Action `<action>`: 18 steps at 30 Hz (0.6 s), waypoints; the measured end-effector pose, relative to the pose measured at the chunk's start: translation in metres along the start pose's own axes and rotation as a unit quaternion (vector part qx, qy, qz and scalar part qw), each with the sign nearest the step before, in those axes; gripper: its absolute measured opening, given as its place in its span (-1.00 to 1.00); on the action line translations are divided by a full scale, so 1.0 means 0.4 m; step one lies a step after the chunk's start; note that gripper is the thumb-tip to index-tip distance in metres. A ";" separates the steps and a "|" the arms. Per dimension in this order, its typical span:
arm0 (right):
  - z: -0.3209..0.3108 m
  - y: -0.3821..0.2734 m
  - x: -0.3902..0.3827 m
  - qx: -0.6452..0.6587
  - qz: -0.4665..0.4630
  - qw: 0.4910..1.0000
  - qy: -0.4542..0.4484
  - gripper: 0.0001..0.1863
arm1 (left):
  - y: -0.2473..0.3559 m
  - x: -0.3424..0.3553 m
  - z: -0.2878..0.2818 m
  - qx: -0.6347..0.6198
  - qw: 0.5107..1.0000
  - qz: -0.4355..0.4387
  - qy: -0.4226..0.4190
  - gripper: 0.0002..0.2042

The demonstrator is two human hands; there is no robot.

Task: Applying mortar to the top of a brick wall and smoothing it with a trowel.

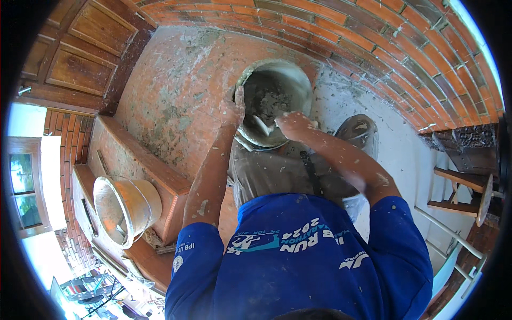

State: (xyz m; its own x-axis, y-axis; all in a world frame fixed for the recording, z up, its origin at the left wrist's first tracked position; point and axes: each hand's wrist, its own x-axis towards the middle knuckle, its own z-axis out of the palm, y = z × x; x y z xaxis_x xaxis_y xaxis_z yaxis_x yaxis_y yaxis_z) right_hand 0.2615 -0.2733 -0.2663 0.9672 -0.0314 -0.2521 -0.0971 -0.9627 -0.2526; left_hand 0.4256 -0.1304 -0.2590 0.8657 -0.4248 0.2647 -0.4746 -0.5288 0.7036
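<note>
A mortar-crusted bucket stands between my knees, its mouth turned up toward me. Wet grey mortar lies inside. My left hand is closed on the bucket's left rim. Over the near right part of the mouth, my right hand is closed round a trowel, whose pale, smeared blade reaches into the bucket beside the mortar. My fingers hide most of its handle. Both forearms are spotted with mortar.
A second, cream-coloured bucket with a tool in it sits on the tiled step at left. Mortar stains the floor. A brick wall curves behind, a wooden door stands far left, and a wooden stool is at right.
</note>
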 end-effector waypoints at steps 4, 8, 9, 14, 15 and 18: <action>-0.082 0.045 -0.082 0.121 -0.001 0.993 0.004 -0.78 | -0.006 0.009 -0.058 -0.002 0.999 -0.046 0.019 -0.57; -0.059 0.082 -0.061 0.070 0.046 0.996 0.017 -0.75 | -0.004 0.004 -0.058 0.006 1.000 -0.023 0.014 -0.58; -0.059 0.076 -0.043 0.056 0.071 0.996 0.015 -0.74 | 0.013 0.000 -0.047 0.002 1.000 -0.027 0.009 -0.58; -0.006 -0.031 0.047 -0.068 0.033 0.996 0.052 -0.76 | 0.009 -0.008 -0.026 -0.003 1.000 0.002 0.004 -0.58; -0.010 -0.084 0.043 -0.044 -0.012 0.998 0.042 -0.78 | -0.007 -0.009 -0.030 0.001 1.000 0.017 0.013 -0.57; -0.041 -0.093 0.019 -0.025 -0.060 0.998 0.020 -0.80 | -0.030 -0.013 -0.037 -0.007 1.000 0.007 0.015 -0.55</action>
State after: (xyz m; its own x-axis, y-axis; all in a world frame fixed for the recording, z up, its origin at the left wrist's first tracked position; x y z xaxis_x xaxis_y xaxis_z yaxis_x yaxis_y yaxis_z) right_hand 0.2764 -0.2422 -0.2436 0.9797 0.0754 -0.1856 0.0309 -0.9722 -0.2323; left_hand 0.4290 -0.1110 -0.2590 0.8638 -0.4094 0.2938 -0.4841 -0.5124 0.7093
